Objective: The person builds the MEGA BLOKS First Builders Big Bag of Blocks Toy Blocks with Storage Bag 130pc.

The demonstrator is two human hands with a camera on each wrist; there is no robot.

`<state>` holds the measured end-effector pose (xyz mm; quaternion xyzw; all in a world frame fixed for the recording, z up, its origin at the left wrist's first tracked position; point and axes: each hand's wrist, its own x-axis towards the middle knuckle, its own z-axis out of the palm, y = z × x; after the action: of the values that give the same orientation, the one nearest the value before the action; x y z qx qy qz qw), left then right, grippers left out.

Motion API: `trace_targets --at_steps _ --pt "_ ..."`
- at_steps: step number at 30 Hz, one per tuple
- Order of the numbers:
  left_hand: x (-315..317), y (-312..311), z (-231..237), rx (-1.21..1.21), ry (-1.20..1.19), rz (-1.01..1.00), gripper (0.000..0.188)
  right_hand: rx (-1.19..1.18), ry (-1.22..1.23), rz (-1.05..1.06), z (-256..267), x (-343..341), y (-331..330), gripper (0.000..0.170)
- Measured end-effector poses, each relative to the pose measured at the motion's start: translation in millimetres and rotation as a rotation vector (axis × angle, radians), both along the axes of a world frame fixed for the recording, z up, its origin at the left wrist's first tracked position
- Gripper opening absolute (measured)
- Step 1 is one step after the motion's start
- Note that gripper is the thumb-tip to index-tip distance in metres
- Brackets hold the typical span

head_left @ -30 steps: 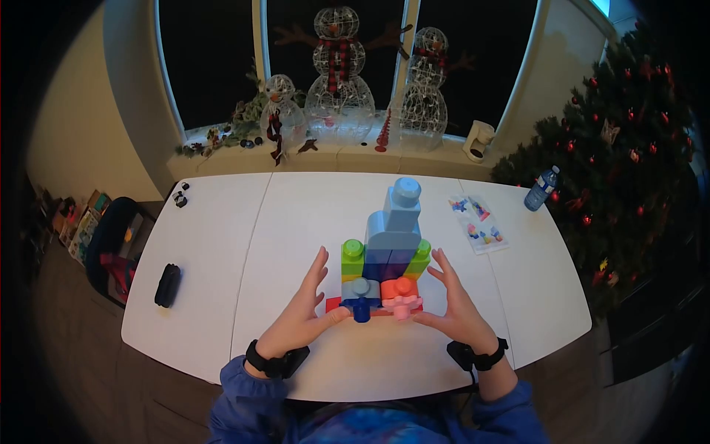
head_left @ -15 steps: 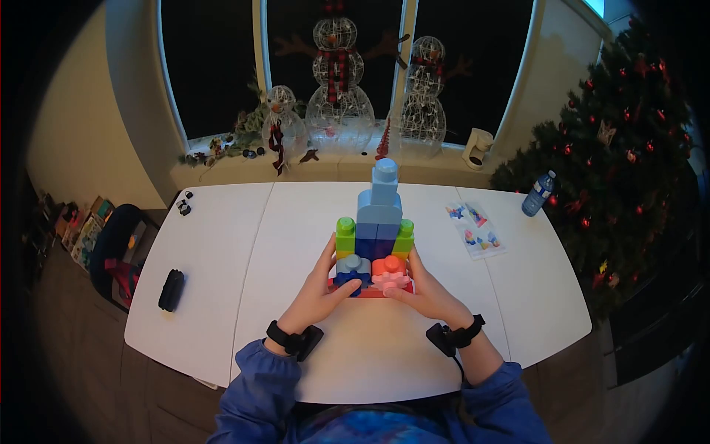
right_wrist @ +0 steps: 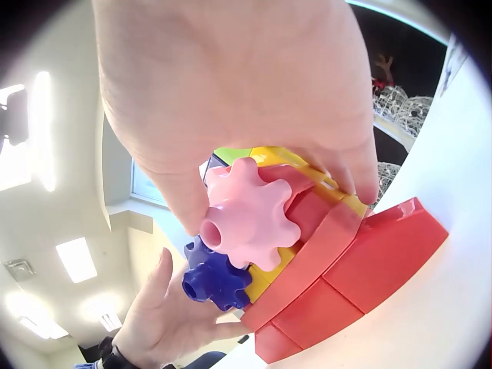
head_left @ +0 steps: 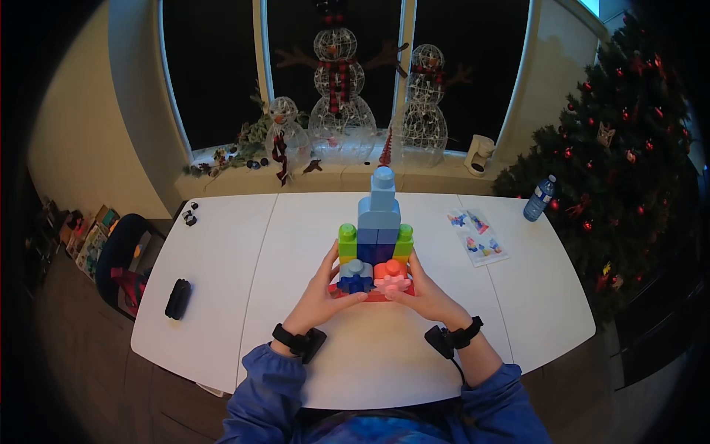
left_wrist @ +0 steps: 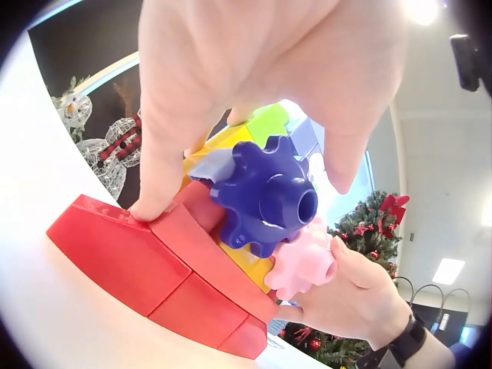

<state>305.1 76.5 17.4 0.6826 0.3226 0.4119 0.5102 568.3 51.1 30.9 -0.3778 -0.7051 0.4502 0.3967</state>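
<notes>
A tower of toy building blocks [head_left: 379,216] stands on the white table in the head view, light blue at the top, with green and yellow blocks at its sides. Its red base [left_wrist: 131,250] is made of several pieces. On its front are a dark blue gear block [left_wrist: 265,196] and a pink gear block [right_wrist: 252,213]. My left hand [head_left: 316,297] grips the left side, its thumb by the blue gear. From the right, my right hand [head_left: 429,294] holds the other side, thumb by the pink gear. The fingers behind the blocks are partly hidden.
A picture sheet [head_left: 478,237] and a water bottle [head_left: 540,198] are at the table's right. A black case [head_left: 177,299] and small dark items [head_left: 190,214] lie at left. Beyond the table are wire snowmen [head_left: 342,103] and a decorated tree [head_left: 592,148].
My hands, held apart beside the tower earlier, have closed in on both its sides. The tower has shifted left and somewhat away from me.
</notes>
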Motion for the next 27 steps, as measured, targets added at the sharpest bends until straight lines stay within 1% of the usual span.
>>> trace_targets --at_steps 1,3,4,6,7,8,9,10,11,14,15,17,19,20,21,23,26,27 --pt "-0.1 -1.3 0.6 -0.016 -0.013 -0.006 0.114 -0.01 0.005 -0.002 1.2 -0.6 -1.6 0.106" --pt "-0.6 -5.9 3.6 -0.05 -0.036 -0.021 0.113 0.052 -0.045 -0.007 7.0 -0.3 -3.2 0.107" --pt "-3.0 -9.6 7.5 -0.003 -0.004 0.072 0.112 0.089 -0.069 -0.01 11.0 0.8 -3.2 0.107" --pt "-14.7 -22.8 18.0 0.096 0.056 0.257 0.109 0.1 -0.069 -0.179 18.5 13.6 -19.5 0.107" --pt "-27.7 -28.7 22.2 0.19 -0.006 0.335 0.107 0.101 -0.071 -0.263 23.7 24.2 -31.4 0.108" --pt "-44.9 -36.7 26.8 0.282 -0.069 0.412 0.105 0.158 -0.029 -0.332 32.8 38.5 -44.8 0.107" --pt "-61.4 -49.8 36.4 0.357 -0.125 0.521 0.101 0.214 0.012 -0.401 43.6 55.2 -60.4 0.107" --pt "-83.0 -59.2 38.7 0.44 -0.18 0.642 0.101 0.307 0.063 -0.491 52.8 71.0 -78.0 0.103" --pt "-108.3 -68.6 43.9 0.557 -0.187 0.761 0.094 0.402 0.116 -0.579 60.0 87.9 -96.0 0.1" --pt "-193.5 -102.4 45.2 0.728 -0.26 1.133 0.08 0.681 0.103 -0.971 66.3 149.9 -148.1 0.081" --pt "-213.0 -116.8 46.9 0.768 -0.294 1.26 0.076 0.785 0.09 -1.092 68.1 168.4 -165.8 0.074" --pt "-229.4 -148.4 60.4 0.789 -0.305 1.546 0.069 0.938 0.127 -1.342 75.5 188.3 -202.3 0.059" --pt "-255.5 -175.0 66.6 0.86 -0.332 1.621 0.068 1.033 0.126 -1.568 82.7 203.4 -234.1 0.05" --pt "-261.5 -183.2 71.3 0.895 -0.344 1.656 0.068 1.079 0.14 -1.604 88.8 203.4 -243.9 0.046" --pt "-263.6 -187.2 73.0 0.922 -0.347 1.668 0.068 1.109 0.134 -1.628 90.6 205.6 -250.7 0.046" --pt "-261.6 -191.4 74.7 0.972 -0.359 1.694 0.067 1.134 0.165 -1.633 91.2 203.9 -251.7 0.047" --pt "-266.9 -186.6 68.0 1.083 -0.294 1.599 0.068 1.14 0.179 -1.579 87.5 202.1 -243.3 0.047" --pt "-268.6 -186.5 66.7 1.063 -0.297 1.608 0.068 1.137 0.188 -1.562 86.9 200.8 -240.8 0.047"
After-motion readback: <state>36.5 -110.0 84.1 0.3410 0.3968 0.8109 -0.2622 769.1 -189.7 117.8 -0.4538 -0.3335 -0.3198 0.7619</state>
